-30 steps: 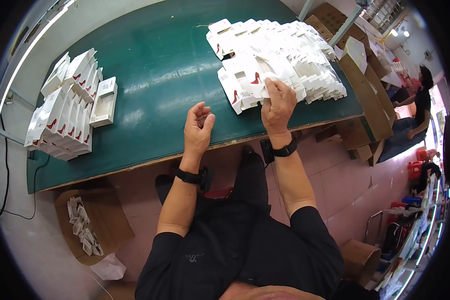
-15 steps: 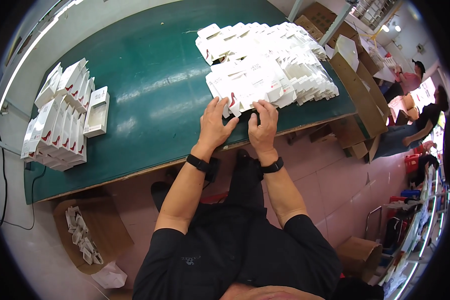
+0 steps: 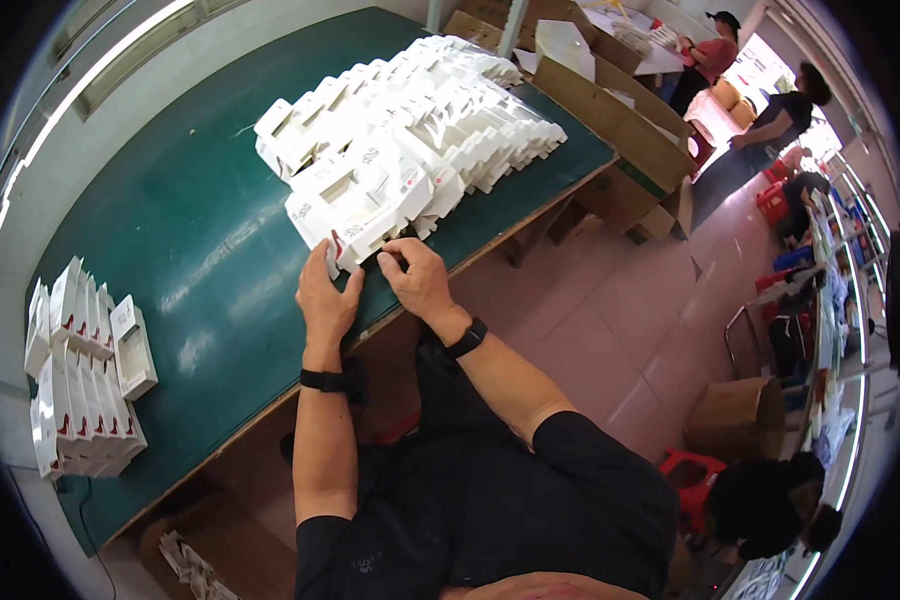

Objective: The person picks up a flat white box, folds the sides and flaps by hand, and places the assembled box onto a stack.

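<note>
A white window carton (image 3: pixel 345 205), with a red shoe print near its end flap, lies at the near left end of a large overlapping spread of flat white cartons (image 3: pixel 460 110). My left hand (image 3: pixel 327 300) has its fingers and thumb on either side of that carton's near left flap. Close by, my right hand (image 3: pixel 420 280) is curled with thumb and forefinger at the carton's near edge; its fingertips are partly hidden. Both hands are at the front edge of the green table (image 3: pixel 220 300). Formed white boxes (image 3: pixel 90 400) stand in rows at the far left, one box (image 3: pixel 133 345) beside them.
Large open brown cartons (image 3: pixel 610 120) stand past the table's right end. On the floor at lower left, a brown box (image 3: pixel 240 545) holds white pieces. A brown carton (image 3: pixel 735 415) and a red stool (image 3: pixel 692 485) are at right. Other people (image 3: pixel 785 120) are farther off.
My view has swung to the right, so the table and cartons appear turned and farther left. Both hands stay at the same carton's near end; my right fingers are more curled.
</note>
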Available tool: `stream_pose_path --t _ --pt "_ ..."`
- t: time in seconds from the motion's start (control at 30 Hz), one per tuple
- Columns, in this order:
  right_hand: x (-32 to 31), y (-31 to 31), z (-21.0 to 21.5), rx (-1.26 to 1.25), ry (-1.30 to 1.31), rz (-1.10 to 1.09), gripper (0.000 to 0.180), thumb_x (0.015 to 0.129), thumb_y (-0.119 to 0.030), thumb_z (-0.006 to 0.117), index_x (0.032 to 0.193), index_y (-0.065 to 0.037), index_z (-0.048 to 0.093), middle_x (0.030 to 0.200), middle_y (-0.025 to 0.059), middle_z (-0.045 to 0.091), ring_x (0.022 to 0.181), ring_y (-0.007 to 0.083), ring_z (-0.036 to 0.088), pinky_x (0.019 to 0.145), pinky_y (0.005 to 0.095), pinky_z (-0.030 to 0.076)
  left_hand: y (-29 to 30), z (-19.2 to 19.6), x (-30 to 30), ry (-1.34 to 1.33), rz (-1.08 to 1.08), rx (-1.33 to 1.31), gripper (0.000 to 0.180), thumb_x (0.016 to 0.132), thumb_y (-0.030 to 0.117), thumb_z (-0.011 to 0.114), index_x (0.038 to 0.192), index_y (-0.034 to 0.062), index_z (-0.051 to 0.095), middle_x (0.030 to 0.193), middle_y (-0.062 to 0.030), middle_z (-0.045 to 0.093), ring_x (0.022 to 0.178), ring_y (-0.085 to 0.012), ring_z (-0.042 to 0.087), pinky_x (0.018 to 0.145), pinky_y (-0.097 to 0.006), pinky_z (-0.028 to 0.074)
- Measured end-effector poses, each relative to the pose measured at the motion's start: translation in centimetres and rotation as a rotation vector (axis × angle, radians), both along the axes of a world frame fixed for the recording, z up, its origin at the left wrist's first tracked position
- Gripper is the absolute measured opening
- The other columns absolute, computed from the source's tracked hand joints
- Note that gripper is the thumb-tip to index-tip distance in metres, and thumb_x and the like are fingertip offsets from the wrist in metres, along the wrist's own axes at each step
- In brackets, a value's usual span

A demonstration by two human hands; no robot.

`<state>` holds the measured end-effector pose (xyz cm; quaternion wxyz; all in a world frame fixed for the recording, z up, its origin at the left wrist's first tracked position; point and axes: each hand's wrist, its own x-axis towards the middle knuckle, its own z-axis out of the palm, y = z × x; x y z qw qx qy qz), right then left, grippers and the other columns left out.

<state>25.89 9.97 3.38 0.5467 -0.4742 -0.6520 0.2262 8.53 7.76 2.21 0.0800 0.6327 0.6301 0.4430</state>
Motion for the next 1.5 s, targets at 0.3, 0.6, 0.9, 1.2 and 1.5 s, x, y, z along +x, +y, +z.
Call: stream_pose_path --t 0.3,0.6,0.9,1.2,1.5 --pt "0.3 0.6 1.0 -0.614 0.586 0.257 0.031 0.099 -0.026 0.069 0.114 0.000 0.064 0.104 0.0075 0.071 0.088 0.0183 0.071 0.070 0.0321 0.057 0.1 0.5 0.2 -0.001 0.015 -0.072 0.078 0.082 0.028 0.082 0.148 0.0031 0.050 0.137 -0.0222 0.062 0.126 -0.0382 0.060 0.106 -0.046 0.048" --pt "-1.2 1.2 0.3 -0.815 1.073 0.441 0.035 0.100 -0.031 0.065 0.124 -0.005 0.063 0.108 0.0047 0.069 0.086 0.0153 0.068 0.065 0.0242 0.053 0.2 0.2 0.2 0.003 0.041 -0.081 0.077 0.085 0.029 0.080 0.150 0.0021 0.048 0.139 -0.0247 0.062 0.126 -0.0385 0.062 0.106 -0.044 0.049" --pt "-2.8 1.7 0.3 -0.853 1.012 0.433 0.035 0.100 -0.029 0.066 0.127 -0.007 0.065 0.104 0.0003 0.069 0.082 0.0100 0.065 0.059 0.0220 0.048 -0.2 0.4 -0.1 -0.031 0.052 -0.076 0.075 0.085 0.028 0.080 0.148 0.0023 0.049 0.136 -0.0237 0.063 0.124 -0.0415 0.060 0.105 -0.049 0.047" --pt "-3.1 1.5 0.6 -0.735 0.875 0.388 0.036 0.101 -0.026 0.067 0.129 -0.004 0.061 0.104 0.0003 0.069 0.084 0.0069 0.063 0.058 0.0194 0.046 -0.2 1.2 0.6 -0.079 0.058 -0.076 0.079 0.085 0.026 0.079 0.154 0.0066 0.045 0.135 -0.0215 0.064 0.122 -0.0407 0.061 0.103 -0.050 0.048" --pt "-3.4 1.8 0.7 -0.719 0.868 0.370 0.039 0.100 -0.025 0.068 0.131 -0.002 0.059 0.104 0.0019 0.069 0.082 0.0081 0.065 0.055 0.0197 0.044 0.1 0.4 0.2 -0.008 0.021 -0.073 0.084 0.086 0.025 0.078 0.158 0.0098 0.039 0.137 -0.0193 0.063 0.124 -0.0389 0.060 0.104 -0.049 0.046"
